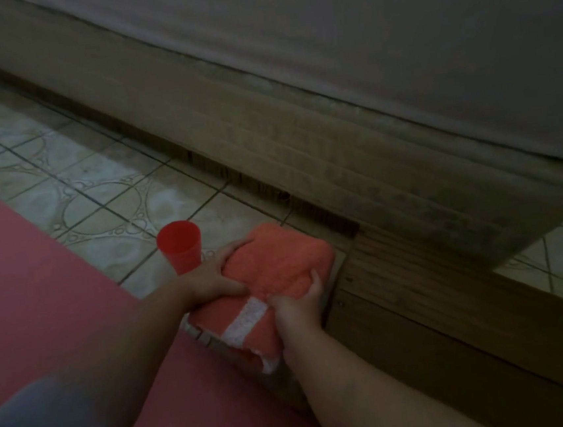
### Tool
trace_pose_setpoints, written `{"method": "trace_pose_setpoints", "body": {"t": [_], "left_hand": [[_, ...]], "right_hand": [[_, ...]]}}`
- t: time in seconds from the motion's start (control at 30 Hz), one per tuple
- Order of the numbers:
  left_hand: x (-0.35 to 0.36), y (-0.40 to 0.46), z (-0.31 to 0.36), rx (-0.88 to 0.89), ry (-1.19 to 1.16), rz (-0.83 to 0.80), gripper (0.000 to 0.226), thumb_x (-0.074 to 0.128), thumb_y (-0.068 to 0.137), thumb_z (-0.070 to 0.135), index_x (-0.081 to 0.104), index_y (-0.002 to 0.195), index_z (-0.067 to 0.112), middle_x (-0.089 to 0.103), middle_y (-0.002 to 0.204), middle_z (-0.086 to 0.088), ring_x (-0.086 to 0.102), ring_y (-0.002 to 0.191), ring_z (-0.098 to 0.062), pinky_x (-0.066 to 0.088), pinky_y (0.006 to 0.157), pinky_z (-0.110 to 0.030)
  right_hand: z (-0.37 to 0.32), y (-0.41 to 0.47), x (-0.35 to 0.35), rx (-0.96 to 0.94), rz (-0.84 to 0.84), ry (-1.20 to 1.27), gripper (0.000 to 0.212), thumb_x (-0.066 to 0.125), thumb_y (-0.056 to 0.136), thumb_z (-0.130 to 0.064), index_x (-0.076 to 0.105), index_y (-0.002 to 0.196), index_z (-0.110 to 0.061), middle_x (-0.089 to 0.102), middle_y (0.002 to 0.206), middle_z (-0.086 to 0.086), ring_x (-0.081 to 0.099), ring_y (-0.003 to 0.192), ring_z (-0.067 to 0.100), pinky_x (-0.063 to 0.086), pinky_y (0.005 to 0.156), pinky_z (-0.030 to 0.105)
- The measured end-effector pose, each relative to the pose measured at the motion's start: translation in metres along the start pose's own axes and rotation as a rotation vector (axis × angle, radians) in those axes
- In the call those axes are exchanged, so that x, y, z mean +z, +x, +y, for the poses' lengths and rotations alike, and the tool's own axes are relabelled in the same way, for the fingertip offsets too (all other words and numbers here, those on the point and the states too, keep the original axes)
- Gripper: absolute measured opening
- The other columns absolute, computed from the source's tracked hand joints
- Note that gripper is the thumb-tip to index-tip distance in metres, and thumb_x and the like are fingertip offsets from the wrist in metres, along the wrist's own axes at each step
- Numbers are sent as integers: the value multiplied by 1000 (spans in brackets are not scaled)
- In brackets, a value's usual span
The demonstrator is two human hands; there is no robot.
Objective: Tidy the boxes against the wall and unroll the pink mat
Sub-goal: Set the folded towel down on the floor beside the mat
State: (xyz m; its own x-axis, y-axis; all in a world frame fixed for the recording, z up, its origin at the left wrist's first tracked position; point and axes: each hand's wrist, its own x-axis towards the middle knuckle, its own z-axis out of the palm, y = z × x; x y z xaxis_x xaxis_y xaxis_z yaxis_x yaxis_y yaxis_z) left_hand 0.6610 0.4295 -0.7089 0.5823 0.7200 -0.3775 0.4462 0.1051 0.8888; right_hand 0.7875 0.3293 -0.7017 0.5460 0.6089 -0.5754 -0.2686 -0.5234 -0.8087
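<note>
Both hands, the left hand [215,276] and the right hand [299,306], have fingers clamped on a folded orange towel [278,268] beside the pink mat [39,288]; judged a side step, setting it down comes next.

Pink mat [34,306] across the lower left. Coral-orange folded towel [278,268] at centre, crossed by a white band. Red cup [180,245] just left of it. Pale greenish floor tiles [98,182] at left — grey looping circle pattern, dark grout lines. Brown wood-grain board [419,303] at lower right. Grey bed side [335,139] above — dim, drab.
</note>
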Motion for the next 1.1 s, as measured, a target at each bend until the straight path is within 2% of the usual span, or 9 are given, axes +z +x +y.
{"method": "trace_pose_setpoints", "body": {"t": [0.13,0.23,0.33,0.43,0.67,0.77,0.9,1.0,1.1], "left_hand": [[4,13,-10,15,79,17,93,75,44,34,30,120,65,36,142,-2,44,125,-22,43,101,-37],[7,23,-14,42,149,-5,93,74,43,38,26,116,70,34,145,-1,41,128,-21,39,106,-41],[9,31,-17,11,233,16,95,73,43,41,23,119,68,32,148,-3,39,130,-23,37,108,-43],[13,39,-27,-98,379,19,104,76,54,43,14,136,57,31,150,-11,38,132,-27,33,110,-39],[23,42,-29,-297,601,88,105,67,72,56,-7,146,43,17,154,-19,24,141,-35,25,113,-43],[44,18,-8,-128,649,323,97,65,74,47,9,150,27,28,151,-18,30,138,-31,27,109,-39],[103,-40,13,171,113,457,67,60,75,51,45,135,25,51,135,2,47,124,-15,37,103,-24],[155,-72,26,110,-284,230,48,66,82,37,48,126,39,51,131,16,48,121,5,35,85,4],[175,-75,26,121,-344,140,56,66,77,41,39,124,55,43,135,28,42,118,19,35,95,0]], "right_hand": [[1,20,-1,124,-19,253,73,57,86,0,26,142,-33,39,139,13,48,114,28,39,99,36],[-6,35,-2,222,51,433,40,45,96,-25,43,136,-27,45,134,9,49,118,28,38,87,32],[-9,42,0,349,105,614,41,51,92,-26,46,133,-26,44,141,14,47,126,31,40,91,36],[4,49,9,345,103,351,65,55,88,-12,24,144,-21,33,149,11,41,131,28,39,101,34],[-30,-11,-20,-64,-247,-76,102,74,63,-19,18,147,-36,23,150,-2,36,133,20,34,107,29],[-46,-33,-79,-283,-251,6,94,77,55,-27,35,135,-50,32,145,-13,47,121,6,43,103,37],[-54,-45,-203,-345,60,-106,68,66,82,-14,39,131,-54,41,136,-14,45,118,6,41,94,34],[-20,-46,-297,-237,468,-495,55,64,83,-37,37,121,-66,29,152,0,32,137,29,31,107,56],[44,-27,-364,-58,646,-741,55,59,70,-66,29,116,-74,29,152,11,30,136,38,27,109,60]]}}
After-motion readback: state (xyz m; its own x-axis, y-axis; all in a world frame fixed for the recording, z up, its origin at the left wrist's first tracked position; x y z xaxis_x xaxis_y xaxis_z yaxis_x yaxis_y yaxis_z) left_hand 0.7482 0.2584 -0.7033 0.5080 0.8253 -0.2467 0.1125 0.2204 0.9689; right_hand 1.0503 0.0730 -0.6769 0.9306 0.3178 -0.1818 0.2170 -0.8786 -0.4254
